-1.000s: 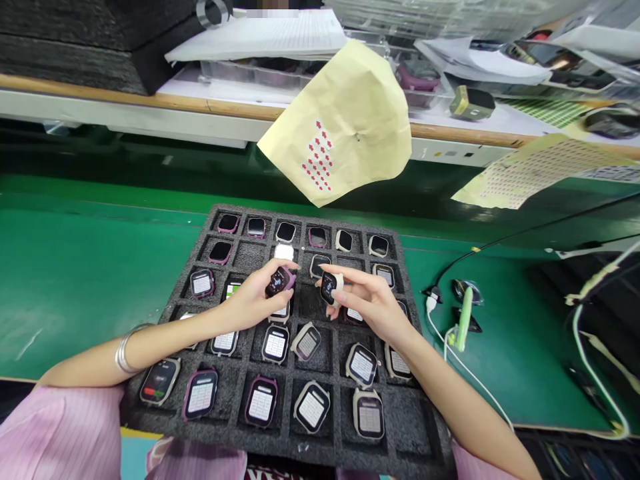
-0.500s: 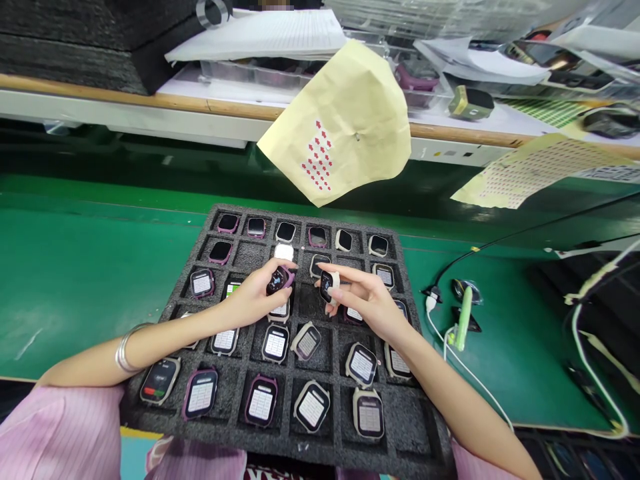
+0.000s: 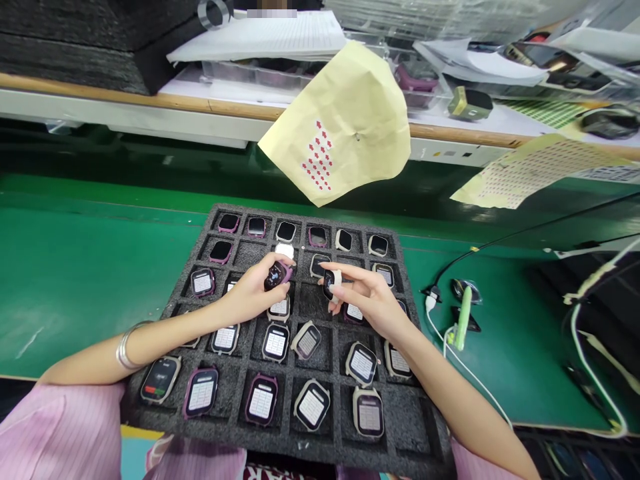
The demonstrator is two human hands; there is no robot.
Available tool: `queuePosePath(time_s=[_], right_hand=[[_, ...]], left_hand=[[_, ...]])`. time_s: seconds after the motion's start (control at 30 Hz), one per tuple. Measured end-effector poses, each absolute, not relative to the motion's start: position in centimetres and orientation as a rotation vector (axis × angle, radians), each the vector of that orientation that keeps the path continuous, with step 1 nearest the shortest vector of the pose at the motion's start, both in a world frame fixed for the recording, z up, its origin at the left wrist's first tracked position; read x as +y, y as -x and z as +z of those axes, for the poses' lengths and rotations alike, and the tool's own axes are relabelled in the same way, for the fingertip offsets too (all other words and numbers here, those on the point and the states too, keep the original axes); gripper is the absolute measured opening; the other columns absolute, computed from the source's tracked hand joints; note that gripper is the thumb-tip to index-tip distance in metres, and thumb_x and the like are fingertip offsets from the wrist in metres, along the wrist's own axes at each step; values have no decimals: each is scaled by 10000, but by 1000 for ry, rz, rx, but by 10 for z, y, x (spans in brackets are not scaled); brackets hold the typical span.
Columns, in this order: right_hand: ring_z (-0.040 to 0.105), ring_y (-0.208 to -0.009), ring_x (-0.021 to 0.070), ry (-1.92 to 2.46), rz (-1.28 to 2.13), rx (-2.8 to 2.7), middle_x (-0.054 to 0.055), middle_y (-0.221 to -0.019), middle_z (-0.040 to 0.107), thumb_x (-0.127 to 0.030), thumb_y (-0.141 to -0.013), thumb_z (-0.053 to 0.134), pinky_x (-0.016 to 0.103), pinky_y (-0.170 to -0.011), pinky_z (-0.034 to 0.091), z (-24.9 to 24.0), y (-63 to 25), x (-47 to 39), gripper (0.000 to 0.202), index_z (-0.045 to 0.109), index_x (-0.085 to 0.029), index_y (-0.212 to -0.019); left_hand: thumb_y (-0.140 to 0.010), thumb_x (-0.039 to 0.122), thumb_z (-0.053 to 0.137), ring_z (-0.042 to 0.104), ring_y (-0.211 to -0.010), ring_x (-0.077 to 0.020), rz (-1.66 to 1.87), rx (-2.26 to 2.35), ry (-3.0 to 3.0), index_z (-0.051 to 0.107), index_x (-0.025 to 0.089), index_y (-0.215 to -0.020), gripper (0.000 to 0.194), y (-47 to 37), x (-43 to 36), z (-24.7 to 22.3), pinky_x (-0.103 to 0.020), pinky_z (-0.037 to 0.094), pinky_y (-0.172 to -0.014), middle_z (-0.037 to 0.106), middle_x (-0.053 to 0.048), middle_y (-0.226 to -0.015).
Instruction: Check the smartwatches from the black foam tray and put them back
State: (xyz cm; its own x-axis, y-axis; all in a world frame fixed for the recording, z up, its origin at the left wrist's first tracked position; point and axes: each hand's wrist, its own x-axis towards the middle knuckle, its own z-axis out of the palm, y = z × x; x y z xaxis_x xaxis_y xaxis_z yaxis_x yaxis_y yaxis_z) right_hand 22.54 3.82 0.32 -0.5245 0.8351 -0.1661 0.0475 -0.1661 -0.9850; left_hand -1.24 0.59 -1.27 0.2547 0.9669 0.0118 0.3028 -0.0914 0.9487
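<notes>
A purple smartwatch (image 3: 276, 275) is pinched in my left hand (image 3: 254, 288), its dark screen showing a small blue figure. My right hand (image 3: 373, 297) grips a cream smartwatch (image 3: 330, 283) by its edges, the dark screen turned toward the left. Both hands are above a black foam tray (image 3: 235, 420) divided into square pockets. Most pockets hold purple or cream watch bodies without straps. Many, such as the purple watch (image 3: 262, 400) in the front row, have a white list on the screen; those in the back row are dark. My forearms cover part of the tray.
Yellow sticker sheets with red arrows (image 3: 350, 127) hang from the shelf edge (image 3: 225, 107). Papers (image 3: 270, 39) and plastic trays lie on the shelf, beside black foam blocks (image 3: 75, 43). Right of the tray, a white cable (image 3: 475, 367) and a light green tool (image 3: 465, 317) lie on the green bench.
The cream watch in my right hand has turned further, so its screen faces more to the left. My left hand has shifted very slightly left with the purple watch.
</notes>
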Motion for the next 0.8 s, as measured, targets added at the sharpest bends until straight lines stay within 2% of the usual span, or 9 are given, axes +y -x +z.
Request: queuePosePath(time_s=[0.33, 0.47, 0.6, 0.67, 0.8], right_hand=[[634, -563, 167, 936, 1800, -1444, 23, -687, 674, -286, -801, 734, 274, -514, 529, 7, -227, 33, 461, 627, -193, -1240], [647, -588, 157, 943, 1839, -1439, 52, -847, 695, -253, -823, 707, 271, -530, 535, 6, -224, 33, 432, 620, -189, -1242], [666, -673, 173, 903, 1937, -1390, 87, -966, 691, -266, -861, 652, 282, -566, 546, 5, -221, 36, 463, 549, -186, -1305], [666, -693, 172, 898, 1978, -1351, 103, -1022, 682, -262, -862, 641, 272, -559, 542, 5, -220, 37, 445, 544, -184, -1290], [655, -643, 161, 934, 1978, -1336, 71, -906, 688, -238, -855, 625, 244, -505, 519, 4, -219, 37, 388, 560, -168, -1231]], left_hand=[[-818, 159, 545, 544, -821, -152, 929, 1179, -1644, 496, 182, -1131, 317, 13, 2, -5, -267, 430, -763, 567, -10, -914], [-812, 158, 560, 553, -844, -158, 922, 1196, -1610, 504, 184, -1115, 309, 12, 4, -8, -291, 445, -793, 569, -22, -954], [-790, 236, 621, 572, -694, -137, 879, 1109, -1328, 464, 187, -1162, 406, 8, 7, -12, -277, 485, -612, 557, -27, -948], [-767, 221, 629, 593, -673, -142, 874, 1024, -1138, 452, 178, -1154, 428, 6, 9, -12, -273, 495, -569, 572, -27, -916], [-747, 168, 606, 657, -779, -177, 886, 906, -894, 473, 167, -1115, 391, 2, 8, -11, -306, 539, -670, 648, -49, -897]])
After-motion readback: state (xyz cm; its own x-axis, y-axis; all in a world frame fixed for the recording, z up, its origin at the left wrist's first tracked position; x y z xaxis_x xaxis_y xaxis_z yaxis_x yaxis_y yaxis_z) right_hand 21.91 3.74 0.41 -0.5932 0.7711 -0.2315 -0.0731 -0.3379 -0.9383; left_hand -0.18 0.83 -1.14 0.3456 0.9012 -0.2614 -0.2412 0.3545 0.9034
